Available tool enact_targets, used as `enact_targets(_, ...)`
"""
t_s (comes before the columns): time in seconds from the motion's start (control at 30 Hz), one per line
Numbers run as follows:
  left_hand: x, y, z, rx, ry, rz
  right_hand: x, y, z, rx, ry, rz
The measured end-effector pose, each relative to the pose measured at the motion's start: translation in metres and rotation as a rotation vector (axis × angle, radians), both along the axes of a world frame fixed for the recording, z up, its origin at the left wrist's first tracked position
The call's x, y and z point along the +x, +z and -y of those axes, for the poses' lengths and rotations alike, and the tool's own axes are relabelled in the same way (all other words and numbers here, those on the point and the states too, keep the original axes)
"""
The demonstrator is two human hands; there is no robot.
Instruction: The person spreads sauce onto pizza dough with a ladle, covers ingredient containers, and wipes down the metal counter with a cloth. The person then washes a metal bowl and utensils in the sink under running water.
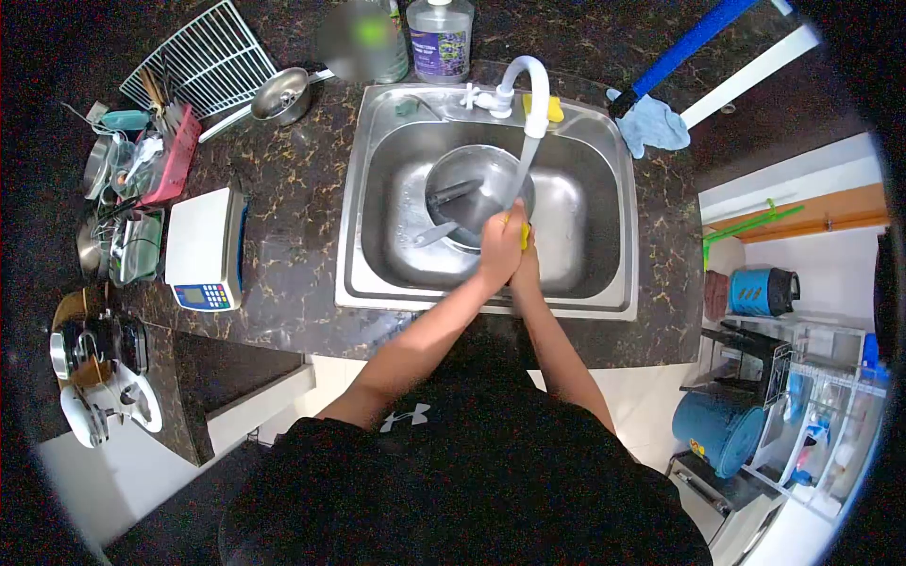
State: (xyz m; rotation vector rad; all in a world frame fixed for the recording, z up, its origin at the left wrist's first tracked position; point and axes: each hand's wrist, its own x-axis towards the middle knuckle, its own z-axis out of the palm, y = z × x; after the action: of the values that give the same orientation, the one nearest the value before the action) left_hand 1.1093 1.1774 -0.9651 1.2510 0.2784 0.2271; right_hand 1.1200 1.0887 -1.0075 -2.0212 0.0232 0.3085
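Note:
My left hand (501, 247) is closed over the sink (580, 226), wrapped round something I cannot make out. Pressed close against it on the right is my right hand (527, 267), fingers mostly hidden, closed on a yellow sponge (525, 236) that shows between the hands. Water runs from the white faucet (536, 104) down onto the hands. Beneath them a round metal bowl (486, 165) stands in the basin, with a black-handled utensil (455, 192) inside. A grey utensil (435, 234) lies across the bowl's lower left rim.
Behind the sink stand a soap bottle (441, 42) and a yellow cloth (555, 108). A blue cloth (653, 127) lies at the right. On the left are a scale (200, 241), a metal pan (281, 97), a dish rack (212, 57) and a pink basket (179, 156).

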Motion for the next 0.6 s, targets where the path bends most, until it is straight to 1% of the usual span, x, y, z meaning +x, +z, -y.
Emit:
enact_targets(0.1, -0.001, -0.004, -0.006, -0.207, -0.098, 0.031, -0.004, -0.004, -0.002, -0.130, 0.032, 0.075)
enact_targets(0.17, -0.003, -0.008, -0.012, -0.185, -0.120, 0.060, -0.002, 0.008, -0.004, -0.158, -0.005, 0.099)
enact_targets(0.27, -0.010, -0.015, -0.025, -0.127, -0.170, 0.143, 0.003, 0.038, 0.044, -0.246, -0.101, 0.159)
enact_targets(0.33, -0.026, 0.032, -0.058, 0.016, -0.377, -0.081, 0.018, 0.064, 0.098, -0.305, -0.164, 0.193)
enact_targets(0.37, -0.016, 0.020, -0.077, 0.231, -0.299, 0.149, 0.022, 0.077, 0.117, -0.334, -0.194, 0.208)
enact_targets(0.4, -0.003, 0.009, -0.096, 0.198, -0.241, 0.099, 0.014, 0.082, 0.130, -0.364, -0.224, 0.222)
enact_targets(0.43, 0.010, 0.013, -0.114, 0.165, -0.182, 0.049, 0.015, 0.089, 0.137, -0.393, -0.254, 0.236)
enact_targets(0.5, 0.057, 0.009, -0.146, 0.323, -0.022, 0.156, 0.004, 0.104, 0.157, -0.454, -0.312, 0.267)
enact_targets(0.53, 0.078, 0.024, -0.154, 0.415, 0.040, 0.047, 0.004, 0.110, 0.152, -0.485, -0.334, 0.288)
enact_targets(0.6, 0.129, 0.033, -0.157, 0.514, 0.130, -0.119, 0.003, 0.118, 0.173, -0.607, -0.477, 0.380)
